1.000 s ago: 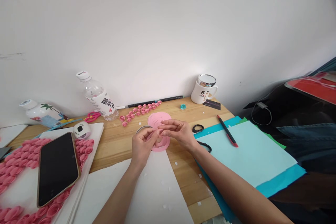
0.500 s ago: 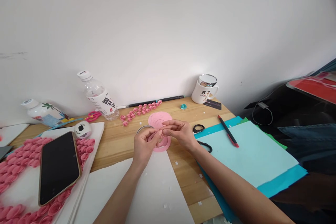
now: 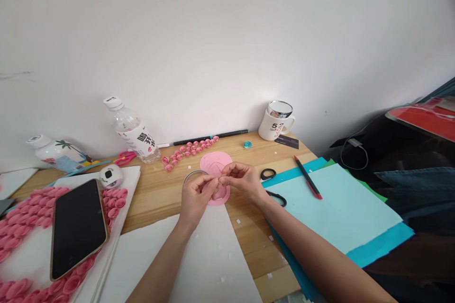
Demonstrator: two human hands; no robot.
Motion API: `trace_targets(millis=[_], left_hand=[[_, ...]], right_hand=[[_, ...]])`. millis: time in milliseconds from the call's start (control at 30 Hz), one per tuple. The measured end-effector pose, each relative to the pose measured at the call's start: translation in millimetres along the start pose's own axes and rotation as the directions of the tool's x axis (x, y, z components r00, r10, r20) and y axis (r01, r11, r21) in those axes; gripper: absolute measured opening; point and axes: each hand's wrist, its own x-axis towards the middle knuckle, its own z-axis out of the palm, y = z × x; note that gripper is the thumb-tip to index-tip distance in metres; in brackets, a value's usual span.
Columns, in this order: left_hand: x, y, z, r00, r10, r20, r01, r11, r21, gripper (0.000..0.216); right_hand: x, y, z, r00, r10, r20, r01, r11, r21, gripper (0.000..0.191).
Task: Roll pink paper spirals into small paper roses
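The left hand [image 3: 195, 199] and right hand [image 3: 246, 182] meet at the fingertips, both pinched closed on one pink paper piece [image 3: 219, 181], mostly hidden, above pink cut-outs [image 3: 215, 160] on the bench [image 3: 159, 194]. Roughly twenty pink rolls [image 3: 194, 152] lie at eleven o'clock, one teal roll [image 3: 248, 144] at one. Further out: one silver-topped mug [image 3: 269, 125] past one, marked "52", contents hidden; one bottle [image 3: 137, 138] at ten, labelled "喝开".

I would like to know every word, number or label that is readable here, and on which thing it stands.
"喝开水": clear bottle; it seems to read so, slightly blurred.
"5 2": white mug; its other print is unclear.
Too small or blurred: marks on the dark card, the round white case and the palm-tree bottle.
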Motion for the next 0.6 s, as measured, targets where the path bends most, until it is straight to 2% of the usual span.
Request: trace_targets(millis=[233,400,600], left_hand=[[1.3,-1.9,-0.6,1.0,0.026,0.017,-0.026,0.999,0.022,0.016],[1.6,-0.2,-0.3,1.0,0.015,0.006,-0.015,1.0,0.006,0.017],[1.8,0.5,-0.7,1.0,0.005,-0.017,-0.005,1.0,-0.021,0.017]], right_hand=[[0.6,-1.0,-2.1,0.995,0.018,0.095,-0.016,1.0,-0.019,0.023],[1.5,-4.9,-5.2,0.993,0.038,0.115,-0.03,0.997,-0.074,0.016],[-0.5,-9.2,-3.9,0.992,0.066,0.11,-0.055,0.994,-0.098,0.02]])
